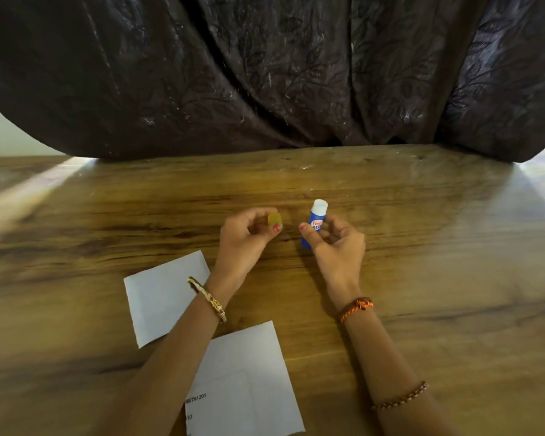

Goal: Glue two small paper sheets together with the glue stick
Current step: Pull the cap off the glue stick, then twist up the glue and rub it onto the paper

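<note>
My right hand [337, 243] grips a blue glue stick [315, 221] with a white top, held upright above the wooden table [438, 247]. My left hand [246, 237] pinches a small yellow cap [274, 219] between thumb and fingers, a little to the left of the glue stick. Two small white paper sheets lie flat on the table nearer to me: one sheet [161, 297] under my left wrist, and a second sheet [249, 382] with small printed numbers between my forearms. Neither hand touches the sheets.
A dark patterned curtain [265, 73] hangs along the table's far edge. A strip of sunlight [29, 190] crosses the table at the far left. Bracelets sit on both wrists.
</note>
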